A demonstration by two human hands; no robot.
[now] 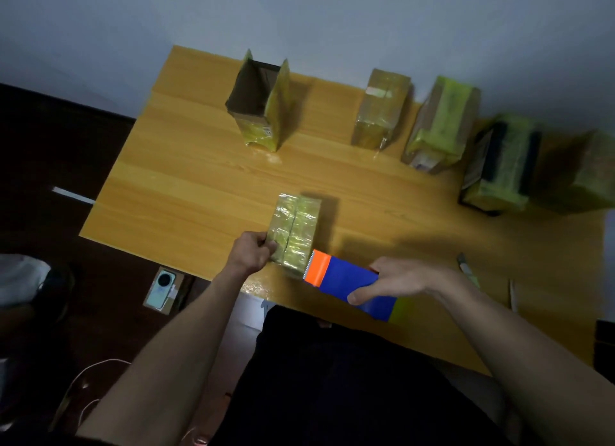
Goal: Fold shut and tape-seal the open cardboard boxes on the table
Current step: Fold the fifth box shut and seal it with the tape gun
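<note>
**tapefan22:** Hands first: the left hand (254,251) is gripping the near-left side of the closed box (294,234), fingers curled round its edge and pinning it to the table (186,166). The right hand (404,279) is wrapped around the blue tape dispenser (349,284), thumb on the near side, and its orange toothed end is sitting right at the box's near end. That box is sitting near the front edge of the table, flaps folded in with the seam running away from the person.

**boxguy:** So I'm guessing they're starting or finishing a strip along that seam. Any tips?

**tapefan22:** Keep the left hand pressing down so the box isn't sliding, line the dispenser up with the seam, and pull straight. The shiny wrap looks slippery, so I'd be pressing the tape down firmly.

**boxguy:** Room to move?

**tapefan22:** Plenty beyond the box, since the middle of the table is bare. The tight spot is the near edge, where the dispenser is hanging close to it. One open box (258,101) is standing at the back left with flaps up, well apart. A row of taped boxes (442,122) is running along the back right, also well clear. Something like a small cutter (466,267) is lying right of the right hand.
</note>
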